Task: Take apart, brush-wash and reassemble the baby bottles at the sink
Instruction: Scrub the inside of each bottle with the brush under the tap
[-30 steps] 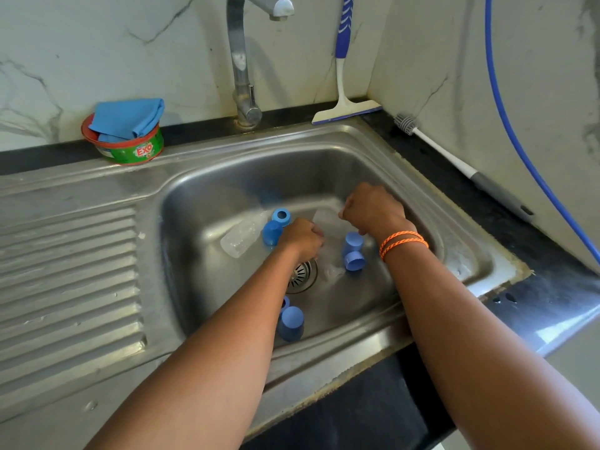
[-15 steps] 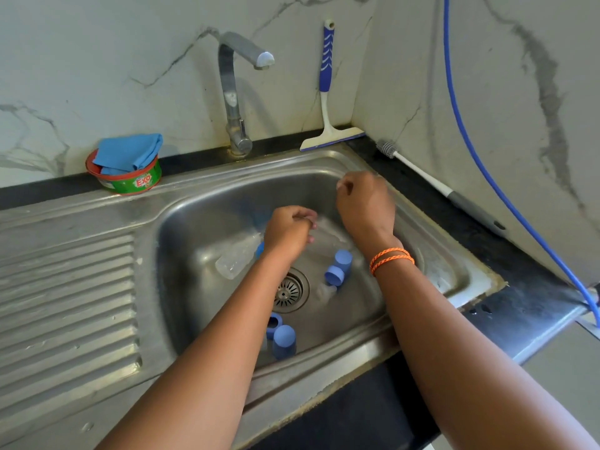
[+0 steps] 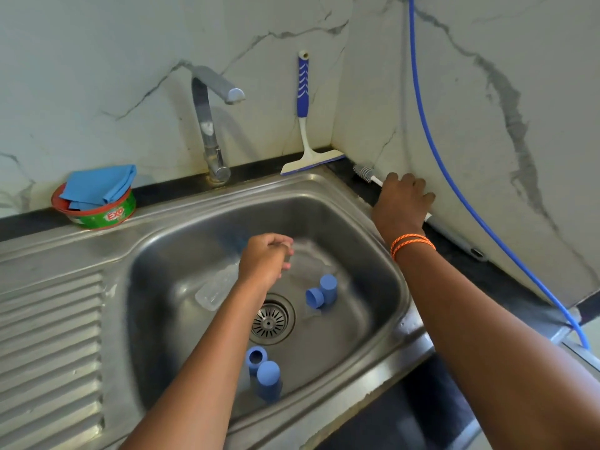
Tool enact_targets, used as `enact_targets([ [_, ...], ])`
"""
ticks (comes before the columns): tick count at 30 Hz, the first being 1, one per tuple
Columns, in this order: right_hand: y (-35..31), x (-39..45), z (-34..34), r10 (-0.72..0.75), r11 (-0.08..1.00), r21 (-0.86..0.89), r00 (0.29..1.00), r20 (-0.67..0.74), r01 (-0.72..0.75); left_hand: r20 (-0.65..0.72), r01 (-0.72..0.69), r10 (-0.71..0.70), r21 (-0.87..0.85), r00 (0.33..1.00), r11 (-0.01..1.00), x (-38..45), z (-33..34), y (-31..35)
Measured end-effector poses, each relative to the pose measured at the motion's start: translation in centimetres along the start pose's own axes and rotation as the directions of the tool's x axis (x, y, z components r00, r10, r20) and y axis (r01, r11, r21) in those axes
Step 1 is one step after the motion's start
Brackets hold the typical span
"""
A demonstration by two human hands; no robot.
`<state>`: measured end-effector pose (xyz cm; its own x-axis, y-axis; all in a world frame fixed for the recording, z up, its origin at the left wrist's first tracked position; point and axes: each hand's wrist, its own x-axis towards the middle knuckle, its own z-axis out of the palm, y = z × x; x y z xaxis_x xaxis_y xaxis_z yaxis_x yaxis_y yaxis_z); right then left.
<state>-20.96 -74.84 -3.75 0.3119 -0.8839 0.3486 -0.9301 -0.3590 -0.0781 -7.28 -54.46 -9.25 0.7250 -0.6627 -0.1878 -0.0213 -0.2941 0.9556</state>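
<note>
In the steel sink (image 3: 383, 264), my left hand (image 3: 264, 259) is curled around a clear, blurred bottle (image 3: 308, 254) held above the basin floor. A second clear bottle (image 3: 214, 289) lies on its side to the left of that hand. A blue cap (image 3: 328, 287) and a blue ring (image 3: 314, 297) sit right of the drain (image 3: 271, 319). Another blue ring (image 3: 256, 356) and cap (image 3: 268, 380) stand near the front wall. My right hand (image 3: 402, 199) reaches over the counter's right edge and closes on the bottle brush (image 3: 364, 172), hiding the middle of its handle.
The tap (image 3: 207, 125) stands behind the basin, with a blue-handled squeegee (image 3: 303, 102) leaning in the corner. A green soap tub (image 3: 97, 212) with a blue cloth sits at the back left. A blue hose (image 3: 454, 177) runs down the right wall. The drainboard (image 3: 48, 336) lies left.
My right hand left the sink and moved up and right to the brush on the counter. My left hand lifted slightly with the clear bottle. The camera tilted upward.
</note>
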Motion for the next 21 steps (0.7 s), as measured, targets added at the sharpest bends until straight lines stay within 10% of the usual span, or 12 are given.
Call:
enact_targets([
  [10, -2.9, -1.1, -2.4, -0.107, 0.989, 0.084, 0.983, -0.146, 0.12, -0.002, 0.016, -0.016, 0.056, 1.0, 0.998, -0.2, -0.9, 0.3],
  [15, -6.2, -5.1, -6.0, -0.183, 0.952, 0.265, 0.978, 0.101, 0.151, 0.052, -0.037, 0.027, 0.201, 0.998, 0.979, -0.2, -3.2, 0.2],
  [21, -9.5, -10.8, -4.2, -0.334, 0.887, 0.425, 0.884, 0.326, 0.179, 0.356, -0.083, -0.372, 0.809, 0.857, 0.582, -1.9, -8.4, -2.2],
])
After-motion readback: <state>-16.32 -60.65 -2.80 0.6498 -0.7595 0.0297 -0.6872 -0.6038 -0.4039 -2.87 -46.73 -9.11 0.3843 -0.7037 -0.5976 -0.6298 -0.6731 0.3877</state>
